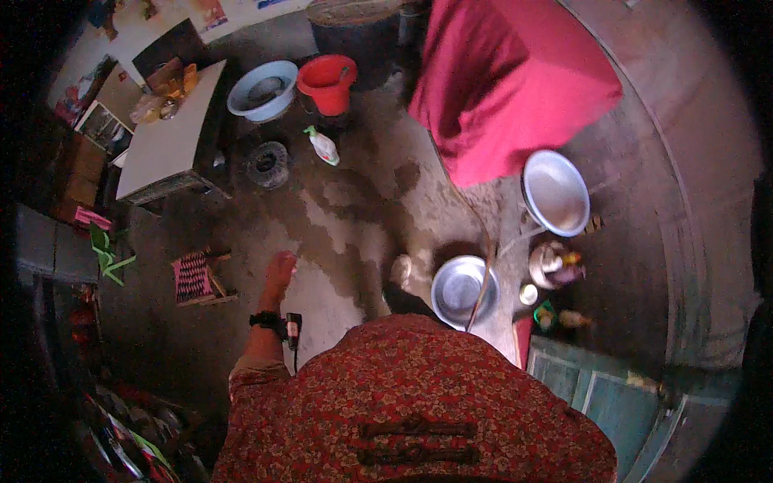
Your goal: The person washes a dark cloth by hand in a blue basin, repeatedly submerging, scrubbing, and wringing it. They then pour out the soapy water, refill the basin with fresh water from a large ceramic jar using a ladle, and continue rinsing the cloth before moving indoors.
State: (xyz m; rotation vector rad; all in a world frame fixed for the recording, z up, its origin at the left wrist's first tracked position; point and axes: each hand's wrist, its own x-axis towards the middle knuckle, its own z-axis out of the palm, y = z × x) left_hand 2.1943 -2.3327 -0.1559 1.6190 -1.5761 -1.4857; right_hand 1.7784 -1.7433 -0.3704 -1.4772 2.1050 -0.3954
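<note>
My left hand (281,267) hangs over the concrete floor at the left, with a black strap and a small device at the wrist. It touches nothing that I can see, and its fingers are too unclear to read. A low folding stool with a pink and black woven seat (192,279) stands to its left. My right hand is out of view. Before my body, to the right, a metal basin (462,291) rests on the floor, with a thin hose or cable across it. A second metal basin (557,193) sits beyond it, near a pink-red cloth (513,102).
A table (175,133) bears plastic bags at the upper left. Past it are a light blue tub (263,90), a red bucket (327,81) and a white bottle (323,147) lying on the damp floor. Small containers (528,294) and a teal cabinet (610,392) are at the right.
</note>
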